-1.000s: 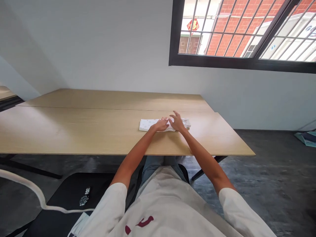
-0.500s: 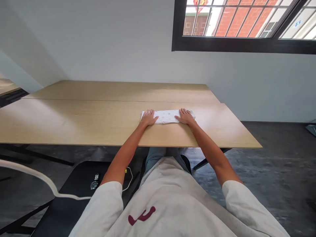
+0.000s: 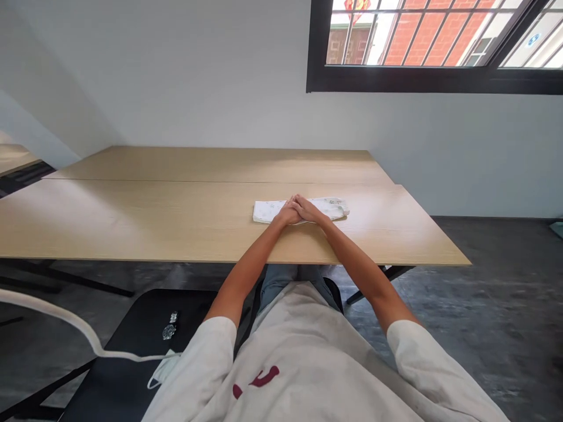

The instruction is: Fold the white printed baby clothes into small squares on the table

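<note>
A folded white cloth with a small print (image 3: 269,211) lies flat on the light wooden table (image 3: 153,217), as a long strip running left to right. Over its middle, my left hand (image 3: 288,212) and my right hand (image 3: 306,208) meet, with the right partly over the left. Both rest on the cloth, hiding its centre. How the fingers of each hand lie is too small and overlapped to make out. The cloth's two ends show on either side.
A black chair (image 3: 127,351) at the lower left holds a metal watch (image 3: 169,329) and a white mask (image 3: 163,370). A white cable (image 3: 70,316) crosses above it. Behind the table stand a wall and a barred window (image 3: 417,79).
Both hands have slid inward from the two ends of the cloth and now meet at its middle. The white mask on the chair has come into view.
</note>
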Demonstrator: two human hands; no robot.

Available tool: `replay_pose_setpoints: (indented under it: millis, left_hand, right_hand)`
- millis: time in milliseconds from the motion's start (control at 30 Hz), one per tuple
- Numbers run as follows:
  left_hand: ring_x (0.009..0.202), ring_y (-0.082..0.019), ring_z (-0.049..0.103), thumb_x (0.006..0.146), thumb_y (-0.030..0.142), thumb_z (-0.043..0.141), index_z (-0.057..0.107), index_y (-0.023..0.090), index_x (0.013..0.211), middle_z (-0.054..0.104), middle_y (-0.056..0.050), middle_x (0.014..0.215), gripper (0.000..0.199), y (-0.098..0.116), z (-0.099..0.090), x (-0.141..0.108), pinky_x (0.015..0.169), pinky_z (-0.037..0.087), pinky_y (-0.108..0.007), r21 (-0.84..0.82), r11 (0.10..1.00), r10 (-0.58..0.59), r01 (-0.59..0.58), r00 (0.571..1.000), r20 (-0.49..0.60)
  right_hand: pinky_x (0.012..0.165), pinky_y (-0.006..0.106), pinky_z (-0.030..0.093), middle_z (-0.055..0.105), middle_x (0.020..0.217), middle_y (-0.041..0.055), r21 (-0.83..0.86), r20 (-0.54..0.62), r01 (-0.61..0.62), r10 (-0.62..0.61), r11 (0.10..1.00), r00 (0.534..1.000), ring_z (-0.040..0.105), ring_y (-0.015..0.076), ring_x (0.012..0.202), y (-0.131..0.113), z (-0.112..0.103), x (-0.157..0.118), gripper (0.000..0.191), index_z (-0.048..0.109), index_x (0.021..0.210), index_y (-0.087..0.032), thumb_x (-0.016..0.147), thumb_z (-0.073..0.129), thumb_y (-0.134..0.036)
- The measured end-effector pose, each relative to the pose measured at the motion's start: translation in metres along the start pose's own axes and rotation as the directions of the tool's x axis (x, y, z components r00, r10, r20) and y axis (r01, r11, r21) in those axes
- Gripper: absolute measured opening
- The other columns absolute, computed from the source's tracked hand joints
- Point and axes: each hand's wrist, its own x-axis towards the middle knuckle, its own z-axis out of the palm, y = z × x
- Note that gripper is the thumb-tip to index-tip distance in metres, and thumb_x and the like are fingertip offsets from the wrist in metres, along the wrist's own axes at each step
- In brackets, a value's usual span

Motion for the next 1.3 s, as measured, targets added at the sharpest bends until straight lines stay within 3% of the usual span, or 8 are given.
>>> replay_pose_setpoints:
  millis: [133, 300, 467, 633, 733, 867, 1033, 1300]
  left_hand:
    - [0.161, -0.03, 0.012, 0.101, 0.048, 0.035, 0.021, 0.009, 0.165, 0.017, -0.012, 0.172, 0.076, -0.004, 0.008, 0.005, 0.132, 0.01, -0.046, -0.002, 0.998, -0.058, 0.058, 0.998, -0.008]
    - [0.161, -0.03, 0.008, 0.101, 0.063, 0.029, 0.02, 0.001, 0.163, 0.014, -0.017, 0.172, 0.089, -0.035, 0.004, -0.01, 0.132, 0.008, -0.045, 0.023, 0.984, -0.178, 0.178, 0.984, -0.024]
    - [0.161, -0.029, 0.008, 0.101, 0.062, 0.03, 0.021, 0.004, 0.164, 0.016, -0.016, 0.172, 0.086, -0.065, -0.001, -0.023, 0.132, 0.009, -0.044, 0.015, 0.958, -0.286, 0.288, 0.956, -0.063]
    - [0.161, -0.031, 0.011, 0.1, 0.06, 0.033, 0.023, 0.006, 0.164, 0.019, -0.017, 0.171, 0.084, -0.071, -0.003, -0.028, 0.132, 0.01, -0.044, 0.0, 0.949, -0.315, 0.316, 0.944, -0.099]
    - [0.161, -0.03, 0.009, 0.102, 0.054, 0.035, 0.023, 0.003, 0.163, 0.018, -0.018, 0.171, 0.081, -0.065, -0.005, -0.032, 0.132, 0.01, -0.043, -0.016, 0.96, -0.28, 0.28, 0.951, -0.131]
    - [0.161, -0.027, 0.009, 0.103, 0.044, 0.035, 0.024, 0.004, 0.162, 0.019, -0.015, 0.172, 0.072, -0.045, -0.004, -0.026, 0.132, 0.011, -0.04, -0.035, 0.997, -0.081, 0.075, 0.969, -0.235]
    - [0.159, -0.024, 0.02, 0.105, 0.038, 0.027, 0.026, 0.008, 0.163, 0.026, -0.013, 0.17, 0.065, -0.022, 0.007, -0.012, 0.131, 0.016, -0.038, -0.043, 0.993, 0.105, -0.108, 0.992, -0.07]
    - [0.161, -0.033, 0.009, 0.102, 0.063, 0.03, 0.026, 0.019, 0.165, 0.018, -0.007, 0.173, 0.078, -0.05, 0.002, -0.021, 0.131, 0.008, -0.052, 0.003, 0.979, -0.206, 0.206, 0.979, -0.003]
  right_hand:
    - [0.127, 0.045, 0.021, 0.035, 0.165, 0.0182, -0.091, 0.09, -0.072, 0.081, 0.993, 0.993, 0.029, 0.0276, 0.155, 0.006, 0.007, 0.003, 0.061, 0.04, 0.156, -0.009, 0.109, 0.028, -0.047]
    - [0.13, 0.048, 0.009, 0.014, 0.172, 0.0137, -0.243, 0.173, -0.176, 0.221, 0.954, 0.96, 0.009, 0.0279, 0.16, 0.034, -0.01, -0.015, 0.073, 0.023, 0.165, -0.01, 0.107, 0.028, -0.055]
    - [0.129, 0.049, 0.013, 0.016, 0.171, 0.0169, -0.307, 0.115, -0.257, 0.304, 0.916, 0.946, 0.012, 0.0317, 0.16, 0.054, -0.026, -0.028, 0.082, 0.023, 0.164, -0.006, 0.104, 0.031, -0.061]
    - [0.129, 0.048, 0.014, 0.019, 0.17, 0.0178, -0.304, 0.078, -0.285, 0.321, 0.909, 0.944, 0.014, 0.0319, 0.159, 0.059, -0.029, -0.033, 0.079, 0.026, 0.162, -0.005, 0.103, 0.034, -0.058]
    - [0.129, 0.049, 0.016, 0.023, 0.169, 0.0188, -0.287, 0.028, -0.293, 0.314, 0.912, 0.949, 0.017, 0.0321, 0.158, 0.055, -0.028, -0.033, 0.076, 0.028, 0.161, -0.004, 0.103, 0.038, -0.053]
    - [0.129, 0.047, 0.018, 0.022, 0.17, 0.0191, -0.238, -0.051, -0.195, 0.188, 0.951, 0.981, 0.017, 0.0307, 0.159, 0.036, -0.021, -0.029, 0.072, 0.028, 0.161, -0.003, 0.104, 0.039, -0.046]
    - [0.13, 0.048, 0.016, 0.024, 0.17, 0.0134, -0.225, 0.154, -0.005, 0.04, 0.974, 0.987, 0.018, 0.0288, 0.159, 0.018, -0.008, -0.025, 0.067, 0.028, 0.164, -0.008, 0.107, 0.029, -0.044]
    - [0.129, 0.058, 0.007, 0.014, 0.172, 0.0129, -0.318, 0.164, -0.25, 0.313, 0.914, 0.935, 0.007, 0.0344, 0.16, 0.055, -0.025, -0.03, 0.079, 0.025, 0.166, -0.014, 0.104, 0.031, -0.064]
